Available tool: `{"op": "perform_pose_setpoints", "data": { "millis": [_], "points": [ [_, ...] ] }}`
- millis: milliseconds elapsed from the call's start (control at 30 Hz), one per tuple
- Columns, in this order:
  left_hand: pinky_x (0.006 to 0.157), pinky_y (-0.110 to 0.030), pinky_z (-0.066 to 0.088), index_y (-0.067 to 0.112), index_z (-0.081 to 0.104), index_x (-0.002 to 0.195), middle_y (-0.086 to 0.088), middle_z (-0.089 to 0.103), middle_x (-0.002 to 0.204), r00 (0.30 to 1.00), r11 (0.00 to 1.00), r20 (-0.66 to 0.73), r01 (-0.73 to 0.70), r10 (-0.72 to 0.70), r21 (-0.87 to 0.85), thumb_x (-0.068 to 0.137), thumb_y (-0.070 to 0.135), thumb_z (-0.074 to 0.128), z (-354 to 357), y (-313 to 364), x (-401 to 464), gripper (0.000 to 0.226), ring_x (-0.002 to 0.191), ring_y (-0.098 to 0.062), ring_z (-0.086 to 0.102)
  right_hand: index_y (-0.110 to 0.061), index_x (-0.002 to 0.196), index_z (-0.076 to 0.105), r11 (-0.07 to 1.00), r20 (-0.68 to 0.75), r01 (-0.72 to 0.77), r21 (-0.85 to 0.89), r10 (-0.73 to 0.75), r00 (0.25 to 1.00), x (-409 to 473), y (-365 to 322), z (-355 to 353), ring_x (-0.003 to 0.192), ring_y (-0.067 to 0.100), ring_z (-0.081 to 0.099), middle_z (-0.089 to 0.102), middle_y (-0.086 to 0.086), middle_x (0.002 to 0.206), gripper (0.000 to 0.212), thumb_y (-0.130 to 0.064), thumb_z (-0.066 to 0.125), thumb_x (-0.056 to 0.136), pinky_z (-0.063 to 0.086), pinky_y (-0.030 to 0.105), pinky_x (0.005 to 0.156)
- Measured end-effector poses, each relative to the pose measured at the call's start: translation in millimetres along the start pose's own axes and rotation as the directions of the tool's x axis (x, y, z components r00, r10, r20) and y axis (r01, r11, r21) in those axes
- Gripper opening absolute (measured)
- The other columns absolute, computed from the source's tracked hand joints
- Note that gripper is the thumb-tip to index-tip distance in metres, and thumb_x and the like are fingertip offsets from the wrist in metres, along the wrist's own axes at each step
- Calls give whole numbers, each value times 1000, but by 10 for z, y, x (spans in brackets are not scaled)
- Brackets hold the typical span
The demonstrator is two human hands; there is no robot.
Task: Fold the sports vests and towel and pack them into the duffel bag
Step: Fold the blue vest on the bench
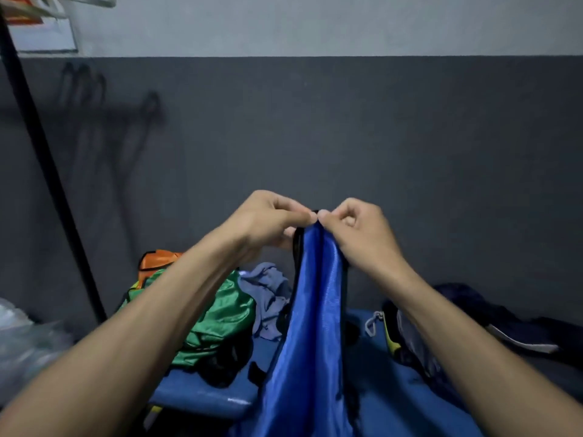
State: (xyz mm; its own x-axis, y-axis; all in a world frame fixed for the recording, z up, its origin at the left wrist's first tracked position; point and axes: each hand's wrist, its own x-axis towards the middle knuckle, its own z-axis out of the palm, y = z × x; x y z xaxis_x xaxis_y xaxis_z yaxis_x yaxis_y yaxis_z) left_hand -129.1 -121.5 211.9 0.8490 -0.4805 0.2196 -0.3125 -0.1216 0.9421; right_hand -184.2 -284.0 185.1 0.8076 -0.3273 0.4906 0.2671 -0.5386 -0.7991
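Now my left hand (268, 216) and right hand (353, 228) pinch the top edge of the blue vest (312, 326) together, knuckles touching; it hangs lengthwise straight down, over the blue surface (202, 395), right of the green vest (217, 313).

I note the blue vest (310, 326) is glossy, satin-like cloth with black trim; the green vest (220, 313) shows the same sheen. The grey-blue towel (268, 294) looks matt and soft, the blue bench top (202, 395) smooth with a slight gloss.

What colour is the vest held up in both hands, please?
Shiny blue vest with black trim, seen in the head view.
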Motion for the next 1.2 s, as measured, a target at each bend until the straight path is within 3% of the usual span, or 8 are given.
{"op": "perform_pose_setpoints", "data": {
  "millis": [300, 567, 767, 867, 967, 1067, 1133, 1200],
  "points": [
    [53, -20, 53, -1, 75, 93, -7, 73, 71, 999, 999, -16, 35, -35, 29, 91, 2, 71, 126, -44, -116, 5, 55, -11, 68, 2, 97, 66, 958, 222, -262, 114, 232, 947, -96, -105, -135, 55, 21, 65, 72, 20, 76, 24, -21, 70, 95, 52, 26, 44],
    [56, -21, 55, -1, 75, 97, -16, 76, 85, 999, 997, -35, 34, -31, 75, 90, 4, 74, 201, -84, -32, 9, 61, -13, 71, 8, 89, 68, 963, 172, -250, 96, 231, 957, -106, -134, -183, 66, 30, 73, 74, 25, 78, 26, -16, 75, 89, 63, 41, 65],
    [76, -36, 64, -6, 64, 112, -16, 74, 77, 988, 954, 90, 145, -126, -262, 99, 0, 47, 194, -43, -109, 21, 77, -28, 74, -9, 80, 74, 989, 185, -114, -93, 130, 974, -119, -134, -194, 67, 22, 76, 75, 6, 71, 26, -31, 88, 77, 65, 42, 67],
    [86, -43, 62, -7, 58, 124, -26, 74, 103, 981, 899, 127, 186, -147, -397, 105, 10, 33, 166, -30, -154, 35, 96, -38, 73, -18, 80, 74, 978, 124, -9, -209, 35, 992, -96, -93, -181, 66, 16, 73, 73, -1, 68, 17, -26, 87, 73, 64, 44, 68],
    [91, -45, 60, -2, 57, 128, -28, 71, 113, 984, 871, 164, 145, -76, -470, 104, 7, 34, 77, -21, -224, 35, 103, -38, 73, -19, 77, 73, 994, 136, 36, -103, -22, 990, -34, -70, -240, 65, 14, 67, 72, -2, 69, 9, -12, 77, 79, 60, 40, 68],
    [82, -39, 61, 4, 67, 113, -14, 77, 97, 986, 966, -32, -169, 166, -198, 103, 1, 45, -74, -161, -342, 25, 87, -25, 74, -14, 78, 70, 992, 183, -44, 116, 22, 983, 42, -156, -560, 72, 18, 59, 67, 4, 76, 20, 2, 65, 87, 48, 32, 69],
    [78, -34, 58, 14, 72, 103, -5, 76, 90, 893, 901, -140, -408, 428, 147, 97, 5, 65, -166, -289, -439, 13, 81, -21, 71, -11, 83, 68, 982, 250, -81, 173, 36, 967, 95, -212, -769, 71, 20, 58, 65, 6, 78, 18, 4, 59, 89, 45, 32, 70],
    [77, -27, 55, 20, 72, 100, 3, 73, 88, 801, 779, -91, -539, 592, 320, 91, 9, 75, -150, -375, -577, 14, 81, -16, 69, -10, 84, 66, 982, 302, -92, 164, 38, 952, 162, -236, -865, 59, 10, 57, 64, 0, 71, 19, 5, 57, 91, 44, 30, 68]
  ]
}}
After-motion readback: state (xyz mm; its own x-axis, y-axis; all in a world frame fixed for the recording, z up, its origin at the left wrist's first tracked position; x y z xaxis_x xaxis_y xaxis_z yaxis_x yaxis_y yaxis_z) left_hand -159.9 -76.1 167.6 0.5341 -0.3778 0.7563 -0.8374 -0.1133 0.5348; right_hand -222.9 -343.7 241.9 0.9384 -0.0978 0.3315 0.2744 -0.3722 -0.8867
